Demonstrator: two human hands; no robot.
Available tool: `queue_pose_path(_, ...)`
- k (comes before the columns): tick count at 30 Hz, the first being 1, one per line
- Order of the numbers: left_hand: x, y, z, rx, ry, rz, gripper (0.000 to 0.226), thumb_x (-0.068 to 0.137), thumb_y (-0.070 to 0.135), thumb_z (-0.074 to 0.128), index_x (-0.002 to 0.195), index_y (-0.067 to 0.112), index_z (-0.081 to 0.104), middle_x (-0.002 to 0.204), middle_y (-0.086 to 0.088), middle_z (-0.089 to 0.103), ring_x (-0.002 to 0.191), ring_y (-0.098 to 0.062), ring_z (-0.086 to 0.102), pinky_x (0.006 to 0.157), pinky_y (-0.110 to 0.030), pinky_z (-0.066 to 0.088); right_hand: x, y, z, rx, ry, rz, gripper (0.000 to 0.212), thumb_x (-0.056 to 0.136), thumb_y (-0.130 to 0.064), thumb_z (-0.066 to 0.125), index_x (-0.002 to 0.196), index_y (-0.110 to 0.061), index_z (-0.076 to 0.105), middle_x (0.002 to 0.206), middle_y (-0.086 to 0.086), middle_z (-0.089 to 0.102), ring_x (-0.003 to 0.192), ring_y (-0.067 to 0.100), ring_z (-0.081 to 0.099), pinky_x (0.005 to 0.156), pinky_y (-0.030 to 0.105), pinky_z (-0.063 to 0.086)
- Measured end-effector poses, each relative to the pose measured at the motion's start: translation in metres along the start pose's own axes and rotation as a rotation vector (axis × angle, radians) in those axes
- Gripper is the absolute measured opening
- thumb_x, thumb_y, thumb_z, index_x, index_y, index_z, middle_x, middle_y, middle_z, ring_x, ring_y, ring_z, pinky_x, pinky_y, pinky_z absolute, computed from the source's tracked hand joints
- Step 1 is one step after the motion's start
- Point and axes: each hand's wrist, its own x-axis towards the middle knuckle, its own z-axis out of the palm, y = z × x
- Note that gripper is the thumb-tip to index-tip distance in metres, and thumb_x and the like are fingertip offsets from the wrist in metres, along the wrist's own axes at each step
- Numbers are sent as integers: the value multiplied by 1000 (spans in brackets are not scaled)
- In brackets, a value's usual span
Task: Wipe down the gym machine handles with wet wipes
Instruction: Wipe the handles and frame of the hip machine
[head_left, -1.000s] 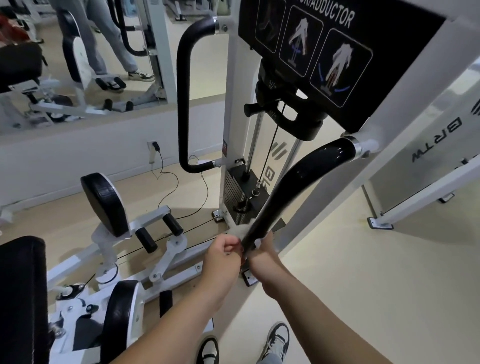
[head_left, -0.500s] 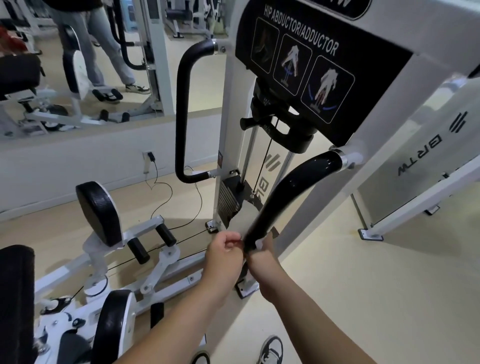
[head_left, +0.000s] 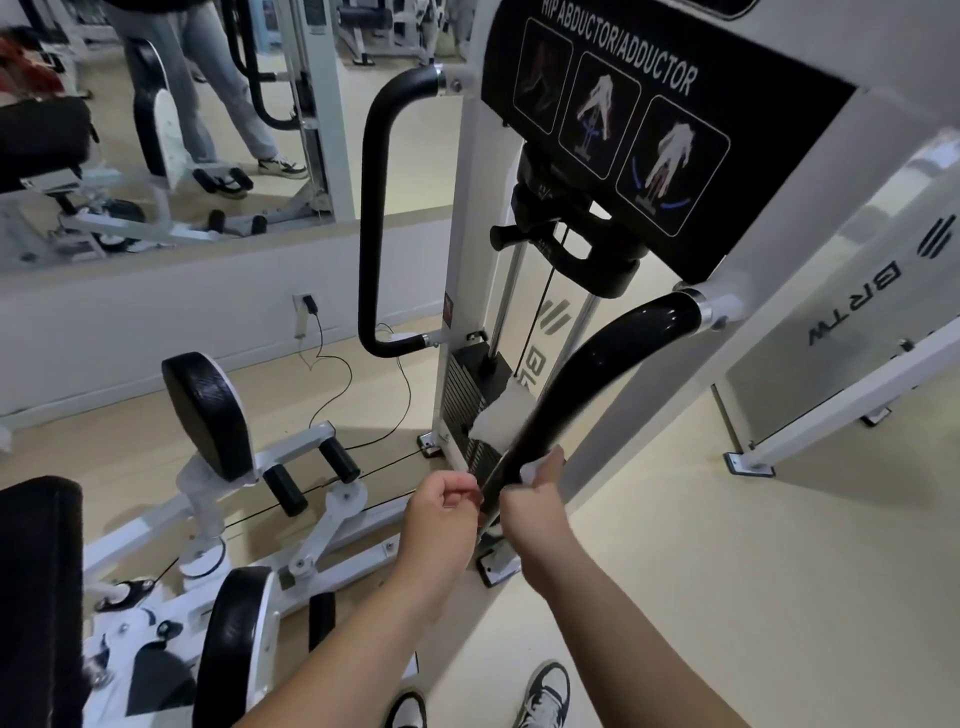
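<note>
Directly ahead, seen from head height, stands a white hip abductor/adductor machine (head_left: 467, 234) in a gym. A glossy black curved handle (head_left: 613, 358) runs from a chrome collar at upper right down toward two bare hands in the middle of the view.

The right hand (head_left: 530, 514) is wrapped round the handle's lower end. Its fingers are curled and its thumb points up the bar, with a corner of the white wet wipe (head_left: 501, 415) caught under the thumb. The rest of the wipe shows as a blurred white flap on the left side of the handle, just above the hands.

The left hand (head_left: 441, 514) sits just beside the handle in a loose fist, fingertips toward the bar. Whether it pinches the wipe's end cannot be told.

A second black handle (head_left: 371, 208) stands upright on the machine's far side. Above, a black placard (head_left: 753, 156) shows three exercise diagrams. Behind the near handle is the weight stack (head_left: 462, 384). Black leg pads (head_left: 208, 415) sit at lower left and a wall mirror (head_left: 156, 156) at upper left. Two black-and-white shoes (head_left: 545, 691) stand on the pale floor (head_left: 727, 571).
</note>
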Motion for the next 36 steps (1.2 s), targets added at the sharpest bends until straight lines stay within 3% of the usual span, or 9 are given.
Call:
queue_pose_path(5, -3, -10, -10, 31, -8, -17, 23, 99, 3, 54, 104, 20, 68, 101, -8, 72, 93, -25, 71, 85, -43, 60, 15, 29, 5, -101, -121, 143, 47, 93, 3, 47, 129, -25, 39, 109, 9, 59, 91, 19, 62, 58, 25, 52)
queue_pose_path(9, 4, -12, -18, 11, 32, -18, 15, 98, 6, 61, 102, 19, 69, 99, -8, 74, 86, -21, 72, 73, -33, 60, 3, -17, -3, 108, 120, -81, 53, 88, 17, 39, 126, -20, 44, 98, 5, 53, 92, 23, 53, 65, 31, 42)
queue_pose_path(14, 0, -12, -11, -18, -3, -28, 23, 99, 0, 53, 104, 17, 68, 98, -7, 73, 80, -17, 70, 77, -37, 59, 1, -29, -10, 77, 134, -260, 57, 86, 16, 37, 112, -34, 43, 94, 4, 52, 81, 15, 50, 66, 29, 42)
queue_pose_path(17, -2, -13, -6, -11, -20, -19, 27, 98, -3, 51, 101, 18, 67, 93, -7, 73, 76, -15, 67, 74, -36, 56, 13, 8, -5, -15, -12, -31, 55, 88, 12, 39, 117, -34, 45, 97, 9, 57, 80, 19, 58, 64, 29, 49)
queue_pose_path(22, 0, -16, -9, 29, -29, -31, 26, 97, 0, 54, 101, 20, 69, 93, -7, 74, 74, -14, 67, 73, -37, 59, 30, 44, -3, -156, -194, 134, 45, 80, 2, 52, 122, -14, 46, 106, 18, 63, 87, 26, 66, 70, 51, 63)
queue_pose_path(25, 3, -16, -15, 48, -21, -27, 27, 98, 1, 51, 102, 20, 69, 98, -8, 74, 81, -19, 70, 78, -39, 60, 16, 8, -5, -13, -27, 40, 43, 88, 12, 43, 121, -14, 51, 93, 7, 60, 80, 17, 61, 59, 27, 50)
queue_pose_path(28, 7, -19, -16, 48, -6, -38, 25, 98, 3, 52, 102, 21, 69, 98, -8, 74, 85, -22, 72, 81, -42, 61, 7, -24, -17, 108, 79, -124, 55, 85, 20, 39, 130, -11, 49, 93, 3, 55, 81, 14, 53, 61, 24, 43)
queue_pose_path(33, 4, -21, -10, 64, -42, -51, 25, 100, 1, 51, 104, 19, 67, 97, -7, 74, 86, -20, 70, 85, -46, 60, 17, 1, -10, 70, 7, -86, 58, 90, 17, 37, 130, -24, 47, 94, 3, 59, 83, 15, 57, 63, 23, 46)
queue_pose_path(36, 4, -24, -8, 94, -51, -58, 23, 99, 4, 54, 104, 22, 68, 97, -5, 74, 88, -22, 71, 85, -48, 60, 30, 41, -6, -56, -159, 25, 51, 88, 14, 44, 127, -18, 49, 98, 7, 64, 91, 24, 65, 66, 27, 55)
